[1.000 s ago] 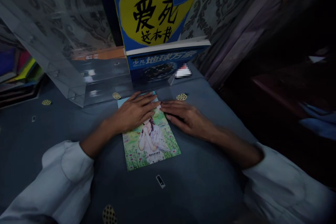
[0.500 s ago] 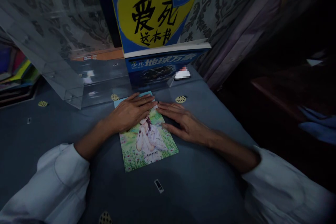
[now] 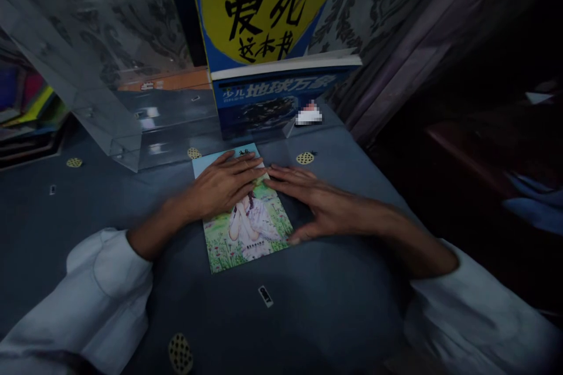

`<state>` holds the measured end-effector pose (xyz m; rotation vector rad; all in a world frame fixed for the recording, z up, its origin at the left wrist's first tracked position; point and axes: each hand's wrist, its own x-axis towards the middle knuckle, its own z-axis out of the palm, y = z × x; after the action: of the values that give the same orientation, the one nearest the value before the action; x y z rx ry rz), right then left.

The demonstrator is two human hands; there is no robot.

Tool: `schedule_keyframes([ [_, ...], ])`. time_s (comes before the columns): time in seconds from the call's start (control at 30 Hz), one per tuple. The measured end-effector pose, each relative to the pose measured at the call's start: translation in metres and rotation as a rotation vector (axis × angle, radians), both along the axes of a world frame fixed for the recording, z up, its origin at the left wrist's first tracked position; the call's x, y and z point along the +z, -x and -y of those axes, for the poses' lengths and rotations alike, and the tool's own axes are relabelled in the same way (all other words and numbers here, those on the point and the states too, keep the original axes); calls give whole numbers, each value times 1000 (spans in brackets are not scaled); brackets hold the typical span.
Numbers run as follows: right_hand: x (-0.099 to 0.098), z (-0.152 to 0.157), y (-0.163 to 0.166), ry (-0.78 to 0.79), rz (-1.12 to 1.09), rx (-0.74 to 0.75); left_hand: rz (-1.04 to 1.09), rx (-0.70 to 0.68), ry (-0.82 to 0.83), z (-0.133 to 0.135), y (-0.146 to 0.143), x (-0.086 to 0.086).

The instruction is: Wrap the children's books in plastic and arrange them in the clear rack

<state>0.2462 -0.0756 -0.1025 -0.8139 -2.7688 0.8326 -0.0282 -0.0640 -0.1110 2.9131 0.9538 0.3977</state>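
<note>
Plainly, 爱死这本书 marks the far yellow-and-blue book [image 3: 264, 26], 地球万象 the blue book [image 3: 264, 108] below; nearer, a green, flowery booklet [image 3: 253, 225] lies on the counter [image 3: 343, 304], left hand [image 3: 226, 184] flat atop, right hand [image 3: 328, 206] unclenched along its right edge

L hand [image 3: 226, 184] flat on illus. bklt [image 3: 251, 228], R hand [image 3: 328, 205] at its edge, bks [image 3: 268, 108] behind

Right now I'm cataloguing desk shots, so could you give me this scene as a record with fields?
left hand: flat on the upper part of the booklet
right hand: at the booklet's right edge, thumb spread
booklet: flat on the grey-blue table
blue book: upright, beyond the booklet
yellow-heart book: upright, behind the blue book
</note>
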Motion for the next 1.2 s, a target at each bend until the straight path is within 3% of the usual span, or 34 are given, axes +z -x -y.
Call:
schedule_keyframes([
  [0.3, 3, 11, -3, 19, 129, 66, -14, 9, 49, 2, -1, 5],
  [1.2, -12, 29, -13, -161, -94, 22, 33, -40, 39, 11, -4, -2],
])
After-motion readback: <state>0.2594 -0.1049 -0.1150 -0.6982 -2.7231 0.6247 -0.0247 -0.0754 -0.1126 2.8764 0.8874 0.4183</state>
